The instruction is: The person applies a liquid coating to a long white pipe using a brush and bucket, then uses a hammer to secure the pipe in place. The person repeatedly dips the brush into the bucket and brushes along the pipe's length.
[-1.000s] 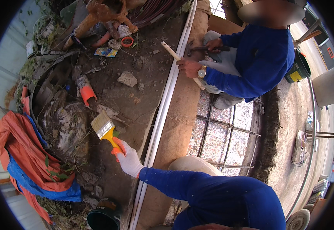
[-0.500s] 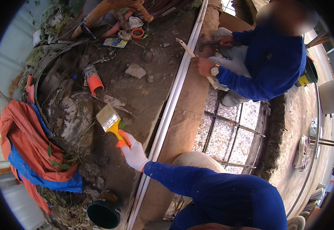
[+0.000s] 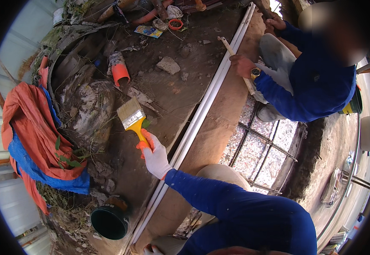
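My right hand (image 3: pixel 154 158), in a white glove with orange fingertips, is closed round the yellow handle of a flat paintbrush (image 3: pixel 136 120). The brush has a metal band and pale bristles, and it points up and left over the dirt. Whether the bristles touch anything I cannot tell. Part of my left hand (image 3: pixel 152 250) shows at the lower edge beside my knee; most of its fingers are cut off. Near my right wrist run two white pipes (image 3: pixel 202 115). A co-worker's hand (image 3: pixel 241 66) grips a pale wooden stick across those pipes; their other hand holds a hammer (image 3: pixel 261 7).
A dark bucket (image 3: pixel 109 219) stands at lower left. Orange and blue tarpaulin (image 3: pixel 40 140) hangs along the left. A broken orange pipe (image 3: pixel 120 75) and a stone (image 3: pixel 168 65) lie on the soil. Metal bars (image 3: pixel 270 142) cross the opening at right.
The view has shifted, moving the scene. My right hand still holds the paintbrush. Part of my left hand has come into view below. The co-worker's hammer has moved up, away from the stick.
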Demonstrator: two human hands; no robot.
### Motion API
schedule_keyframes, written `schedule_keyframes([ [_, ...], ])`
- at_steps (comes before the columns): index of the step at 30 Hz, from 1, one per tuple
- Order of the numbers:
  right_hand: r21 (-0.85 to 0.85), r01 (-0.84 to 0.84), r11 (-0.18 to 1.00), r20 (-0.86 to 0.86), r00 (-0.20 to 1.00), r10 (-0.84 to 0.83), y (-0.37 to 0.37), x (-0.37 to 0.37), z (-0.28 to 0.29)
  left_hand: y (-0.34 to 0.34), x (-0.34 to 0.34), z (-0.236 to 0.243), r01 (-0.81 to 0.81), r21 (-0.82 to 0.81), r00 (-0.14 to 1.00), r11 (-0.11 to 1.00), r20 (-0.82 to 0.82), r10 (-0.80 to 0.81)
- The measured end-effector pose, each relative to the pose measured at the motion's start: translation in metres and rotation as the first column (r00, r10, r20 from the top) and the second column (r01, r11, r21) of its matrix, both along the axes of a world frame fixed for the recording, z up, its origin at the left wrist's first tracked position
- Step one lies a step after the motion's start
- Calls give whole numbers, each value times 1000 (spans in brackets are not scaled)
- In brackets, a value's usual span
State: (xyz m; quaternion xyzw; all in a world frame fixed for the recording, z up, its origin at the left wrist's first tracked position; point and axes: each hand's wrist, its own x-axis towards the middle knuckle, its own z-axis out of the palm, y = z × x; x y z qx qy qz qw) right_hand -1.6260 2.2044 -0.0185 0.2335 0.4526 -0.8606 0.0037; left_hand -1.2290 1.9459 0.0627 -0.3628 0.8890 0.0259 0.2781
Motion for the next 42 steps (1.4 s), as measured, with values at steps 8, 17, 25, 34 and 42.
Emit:
schedule_keyframes([
  [8,5,-15,1000,15,1000,15,2,-1,5,-17,10,-7,-5,139,988,990,-150,26],
  [17,0,-51,999,18,999,51,1,0,4,-3,6,0,-30,123,971,992,-232,58],
  [25,-2,-53,999,10,999,53,1,1,1,16,-16,17,-83,60,990,995,-113,89],
  [34,-14,-66,998,17,998,66,2,1,5,2,-5,6,-83,132,983,988,-154,103],
  [42,-11,-44,999,9,999,44,-6,0,6,-10,14,-11,-83,101,945,991,-309,111],
])
